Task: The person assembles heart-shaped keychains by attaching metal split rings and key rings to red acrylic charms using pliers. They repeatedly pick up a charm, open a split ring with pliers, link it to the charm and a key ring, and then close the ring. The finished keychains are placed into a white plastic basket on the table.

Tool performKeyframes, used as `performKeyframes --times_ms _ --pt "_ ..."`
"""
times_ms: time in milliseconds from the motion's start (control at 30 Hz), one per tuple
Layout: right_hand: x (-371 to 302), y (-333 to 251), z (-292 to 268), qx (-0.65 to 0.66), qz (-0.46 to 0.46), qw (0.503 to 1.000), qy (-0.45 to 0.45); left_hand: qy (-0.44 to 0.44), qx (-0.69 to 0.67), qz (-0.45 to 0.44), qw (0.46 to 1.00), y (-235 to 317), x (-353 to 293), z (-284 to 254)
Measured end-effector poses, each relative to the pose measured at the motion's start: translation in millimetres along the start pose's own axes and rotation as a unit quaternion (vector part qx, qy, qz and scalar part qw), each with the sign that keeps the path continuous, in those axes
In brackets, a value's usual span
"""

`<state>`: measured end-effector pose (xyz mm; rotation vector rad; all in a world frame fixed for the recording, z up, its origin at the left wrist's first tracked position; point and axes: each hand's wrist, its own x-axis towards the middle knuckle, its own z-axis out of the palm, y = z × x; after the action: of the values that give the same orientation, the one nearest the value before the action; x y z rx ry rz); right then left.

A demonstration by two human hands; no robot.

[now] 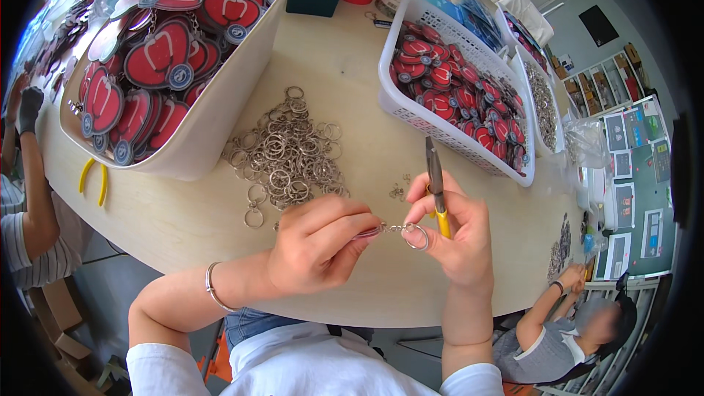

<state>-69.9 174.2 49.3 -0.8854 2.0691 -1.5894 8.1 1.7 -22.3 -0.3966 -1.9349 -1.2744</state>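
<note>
My left hand (319,242) is closed in a pinch on a flat pendant (368,233), most of it hidden by the fingers. From the pendant a short chain (394,228) runs across to a metal key ring (416,249). Thumb and fingertips of my right hand (463,238) pinch that ring at the chain's end. The same hand also keeps hold of yellow-handled pliers (435,174), their dark jaws pointing up and away. Just beyond my left hand lies a heap of key rings (282,150). Several tiny metal links (398,192) lie near my right hand.
A white tub (187,150) of red pendants stands at left, a white basket (414,111) of smaller ones at right. Another yellow-handled tool (102,185) lies at the left table edge. One person (546,345) sits at right; others work at left and at the far side.
</note>
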Motion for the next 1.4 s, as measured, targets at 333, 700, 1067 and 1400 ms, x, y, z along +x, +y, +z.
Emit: performKeyframes --times_ms 333,700,1067,1400 --pt "-34 4 6 -0.238 -0.078 0.966 0.057 0.011 0.079 0.132 0.988 -1 4 -15" --pt "-52 -1 13 -0.336 -0.131 0.932 0.029 -0.019 0.126 0.187 0.974 1 8 -24" --pt "-50 0 18 -0.334 -0.159 0.928 0.044 -0.015 0.128 0.198 0.972 1 8 -23" --pt "-55 4 25 -0.348 -0.174 0.920 0.051 -0.033 0.127 0.193 0.972 5 7 -28"
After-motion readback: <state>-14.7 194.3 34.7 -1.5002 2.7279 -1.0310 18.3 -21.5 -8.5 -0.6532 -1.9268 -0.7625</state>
